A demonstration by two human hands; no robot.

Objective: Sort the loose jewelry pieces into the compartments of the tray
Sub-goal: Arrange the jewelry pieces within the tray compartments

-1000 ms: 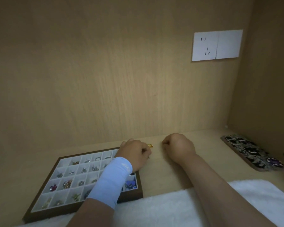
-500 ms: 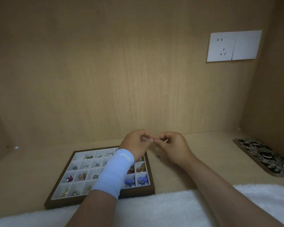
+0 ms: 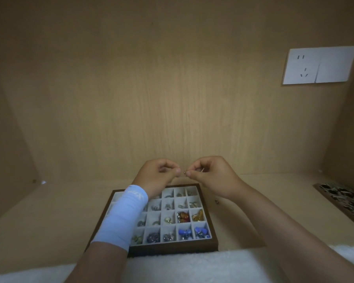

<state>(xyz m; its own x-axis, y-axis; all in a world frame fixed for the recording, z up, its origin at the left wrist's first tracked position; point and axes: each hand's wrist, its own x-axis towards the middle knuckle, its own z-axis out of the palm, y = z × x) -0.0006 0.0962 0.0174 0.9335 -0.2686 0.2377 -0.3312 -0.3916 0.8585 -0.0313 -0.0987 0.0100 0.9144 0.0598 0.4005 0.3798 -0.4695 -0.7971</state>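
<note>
Hands lifted slightly, now above the far rim of the tray (image 3: 172, 249): right hand (image 3: 212, 177) pinches a tiny gold piece (image 3: 184, 172), left hand (image 3: 156, 177) curled just beside it, hold unclear; compartments lie straight below, nearer the left hand.

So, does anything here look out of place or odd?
One small dark piece lies alone on the desk just right of the tray, outside any compartment. The right hand pinches a tiny gold piece above the tray. The tray itself sits flat; nothing looks spilled or broken.
</note>
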